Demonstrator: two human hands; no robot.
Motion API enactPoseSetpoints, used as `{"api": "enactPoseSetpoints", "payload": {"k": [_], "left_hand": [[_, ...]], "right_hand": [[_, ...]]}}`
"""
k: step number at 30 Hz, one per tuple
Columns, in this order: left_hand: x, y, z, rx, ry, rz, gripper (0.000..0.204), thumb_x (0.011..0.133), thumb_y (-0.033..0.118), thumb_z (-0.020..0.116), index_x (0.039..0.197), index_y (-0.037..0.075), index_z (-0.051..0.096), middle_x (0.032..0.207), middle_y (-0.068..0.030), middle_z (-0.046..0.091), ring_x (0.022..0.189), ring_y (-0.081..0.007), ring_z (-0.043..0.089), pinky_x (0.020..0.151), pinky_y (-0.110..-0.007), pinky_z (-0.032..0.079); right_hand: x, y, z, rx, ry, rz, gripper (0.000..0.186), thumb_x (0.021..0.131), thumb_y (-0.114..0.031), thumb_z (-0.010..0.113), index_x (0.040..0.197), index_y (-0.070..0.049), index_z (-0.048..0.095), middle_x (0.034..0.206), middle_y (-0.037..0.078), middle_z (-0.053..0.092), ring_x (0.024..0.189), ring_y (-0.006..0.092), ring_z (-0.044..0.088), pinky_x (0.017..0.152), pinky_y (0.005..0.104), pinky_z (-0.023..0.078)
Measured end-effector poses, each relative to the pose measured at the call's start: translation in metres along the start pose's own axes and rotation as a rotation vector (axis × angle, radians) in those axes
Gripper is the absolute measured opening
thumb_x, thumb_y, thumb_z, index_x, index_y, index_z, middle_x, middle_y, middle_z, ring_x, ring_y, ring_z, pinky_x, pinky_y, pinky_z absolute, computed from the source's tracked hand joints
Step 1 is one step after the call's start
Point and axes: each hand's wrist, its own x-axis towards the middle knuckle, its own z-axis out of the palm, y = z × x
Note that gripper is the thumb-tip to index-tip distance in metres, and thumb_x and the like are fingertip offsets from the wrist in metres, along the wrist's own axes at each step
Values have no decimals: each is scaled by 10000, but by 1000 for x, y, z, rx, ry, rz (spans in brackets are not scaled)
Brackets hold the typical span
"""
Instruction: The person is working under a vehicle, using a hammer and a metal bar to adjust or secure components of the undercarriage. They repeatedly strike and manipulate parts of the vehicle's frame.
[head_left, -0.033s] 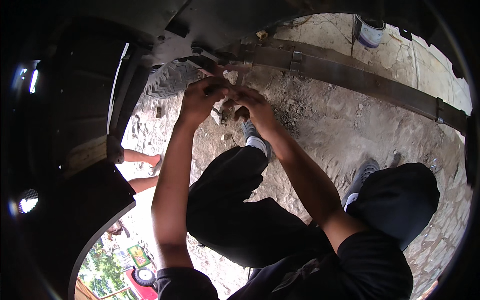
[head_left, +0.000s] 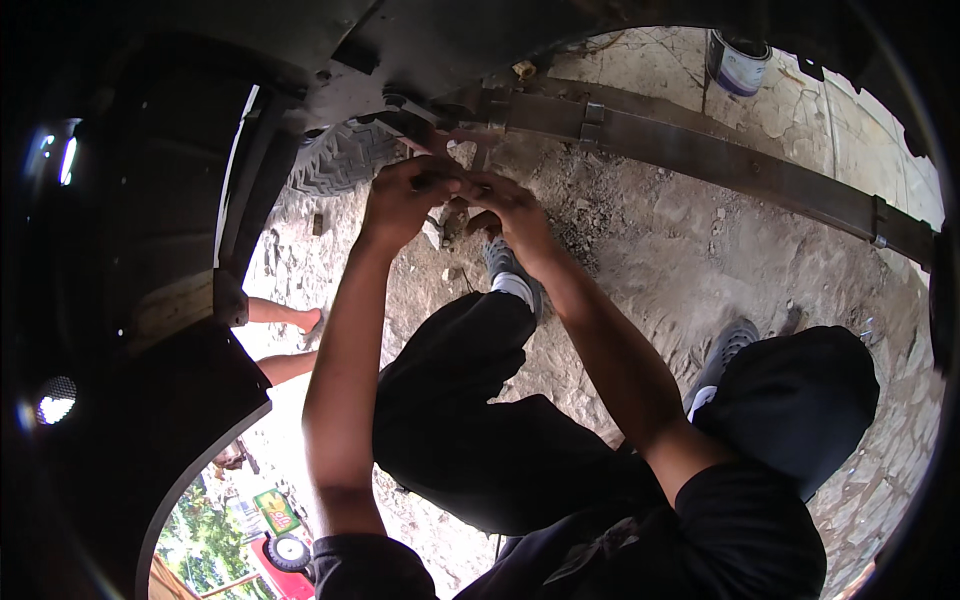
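Both of my hands are raised and meet in front of the dark underside of a vehicle. My left hand (head_left: 398,203) has its fingers curled, thumb pointing toward the right hand. Opposite it, my right hand (head_left: 513,210) is bent with its fingertips close to the left thumb. Anything between the fingertips is too small and dark to make out. Just beyond the hands is a reddish metal part (head_left: 432,142), with a treaded tyre (head_left: 343,160) to its left. A long brown leaf spring (head_left: 700,155) with metal clamps runs from there to the right.
A metal can (head_left: 738,66) stands at the far right behind the spring. Dark body panels (head_left: 120,250) close in on the left. Another person's bare legs (head_left: 285,315) show past their edge. Rough ground (head_left: 640,250) with loose gravel lies below; a red vehicle (head_left: 285,570) stands outside.
The fingers of both hands have shifted very slightly where they meet. Everything else stays where it was.
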Motion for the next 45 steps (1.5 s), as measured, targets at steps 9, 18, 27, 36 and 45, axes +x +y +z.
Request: {"api": "enactPoseSetpoints", "payload": {"k": [9, 18, 27, 36, 45], "left_hand": [[1, 0, 8, -266, -94, -147, 257, 907, 141, 787, 1097, -28, 748, 982, -108, 762, 835, -139, 728, 766, -279, 604], [2, 17, 20, -104, -130, -276, 323, 959, 232, 737, 1164, -16, 716, 982, -96, 744, 839, -151, 723, 758, -298, 613], [6, 2, 18, -135, -104, -205, 264, 920, 123, 745, 1117, -50, 717, 952, -112, 750, 885, -173, 745, 774, -265, 587], [5, 0, 21, -458, -62, -228, 261, 862, 48, 776, 1085, -72, 712, 1004, -141, 747, 928, -196, 733, 883, -316, 589], [5, -4, 20, -351, -49, -170, 276, 875, 71, 780, 1114, -44, 706, 1023, -110, 740, 971, -178, 710, 924, -310, 576]], "right_hand": [[6, -19, -34, -52, -92, 170, 249, 973, -232, 729, 1121, -32, 720, 956, 78, 753, 699, 86, 616, 618, 237, 440], [-6, -16, -31, 131, 11, 174, 222, 924, -199, 780, 1062, -36, 721, 984, 62, 738, 852, 104, 655, 739, 262, 467], [-1, -9, -35, 2, 44, 106, 156, 943, -167, 767, 1004, -32, 719, 946, 44, 727, 820, 89, 655, 722, 238, 513], [1, -12, -25, -40, 103, -39, 238, 895, -86, 796, 1111, 1, 748, 931, 60, 742, 798, 86, 655, 708, 232, 522], [4, -46, -31, -844, 27, -272, 200, 857, -81, 807, 1053, -45, 800, 876, 79, 785, 766, 94, 713, 694, 258, 553]]}}
